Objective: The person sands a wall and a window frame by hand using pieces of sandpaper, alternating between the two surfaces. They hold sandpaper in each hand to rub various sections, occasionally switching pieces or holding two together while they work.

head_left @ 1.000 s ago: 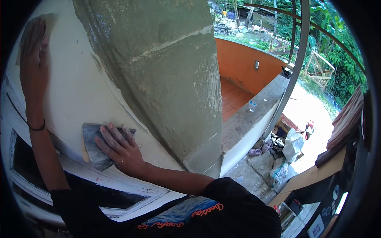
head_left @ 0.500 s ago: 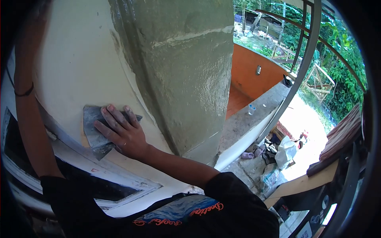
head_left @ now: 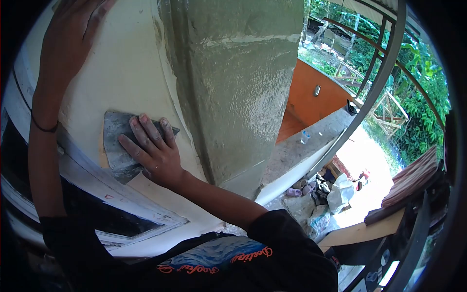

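The sheet of sandpaper (head_left: 119, 148) lies flat against the cream wall (head_left: 126, 73), just above the white window frame (head_left: 97, 185) and just left of the grey-green cement column (head_left: 233, 87). The right hand (head_left: 153, 153) presses it there with fingers spread flat over it — not clenched, more pinning than gripping. The left hand (head_left: 70, 29) is laid open, palm against the wall higher up, bracing and holding nothing; a dark band sits on its wrist.

Against the view of a second ago, the sheet and the right hand sit a little higher on the wall and closer to the column, and the left hand, which was out of view half a second ago, is again in sight near the top — it reads as one rubbing stroke carried upward and to the right.

Room is tight on two sides: the sheet's right corner is almost touching the rough edge where cream paint meets cement, and its lower edge is near the frame. Upward and to the left the wall is bare, up to the left arm.

Further out, a concrete ledge (head_left: 311, 141) carries a small cup (head_left: 304, 136); below it lie shoes and bags (head_left: 335, 192), with greenery beyond a curved metal rail (head_left: 374, 87).
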{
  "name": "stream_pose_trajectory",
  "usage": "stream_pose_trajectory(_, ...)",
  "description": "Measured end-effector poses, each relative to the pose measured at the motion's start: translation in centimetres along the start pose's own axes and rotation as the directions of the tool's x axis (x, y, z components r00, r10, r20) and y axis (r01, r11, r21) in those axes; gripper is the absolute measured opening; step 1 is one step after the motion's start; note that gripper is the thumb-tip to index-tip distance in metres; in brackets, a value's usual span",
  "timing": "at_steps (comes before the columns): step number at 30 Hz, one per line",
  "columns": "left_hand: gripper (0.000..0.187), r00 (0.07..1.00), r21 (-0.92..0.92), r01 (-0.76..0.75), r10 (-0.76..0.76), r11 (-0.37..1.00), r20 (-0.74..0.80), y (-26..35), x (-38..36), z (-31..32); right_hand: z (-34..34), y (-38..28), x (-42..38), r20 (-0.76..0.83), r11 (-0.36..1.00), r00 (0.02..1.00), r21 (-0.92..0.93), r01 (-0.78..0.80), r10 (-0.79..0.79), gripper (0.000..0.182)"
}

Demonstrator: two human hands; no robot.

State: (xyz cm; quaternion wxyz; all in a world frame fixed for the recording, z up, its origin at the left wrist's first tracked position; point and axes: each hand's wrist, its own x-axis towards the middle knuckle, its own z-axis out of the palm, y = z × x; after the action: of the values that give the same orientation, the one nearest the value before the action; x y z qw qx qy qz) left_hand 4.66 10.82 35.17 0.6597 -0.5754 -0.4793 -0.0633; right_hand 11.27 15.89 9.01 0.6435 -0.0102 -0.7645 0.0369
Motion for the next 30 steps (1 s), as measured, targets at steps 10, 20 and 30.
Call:
stream_pose_trajectory(10,0.044,0.997,-0.023,0.008,-0.010,1.000,-0.076,-0.8,0.3,0.9,1.1,-0.1,-5.7,0.108,1.000,0.994,-0.028,-0.008,0.011,0.062)
stream_pose_trajectory(20,0.037,0.990,0.148,0.035,-0.014,0.988,-0.140,-0.8,0.1,2.0,1.2,0.6,-7.4,0.123,0.998,0.992,-0.061,0.030,-0.022,0.061)
stream_pose_trajectory(30,0.035,0.999,0.101,0.017,-0.020,0.995,0.029,2.5,-2.0,0.3,1.1,0.7,-7.8,0.148,0.997,0.989,-0.063,0.041,-0.031,0.059)
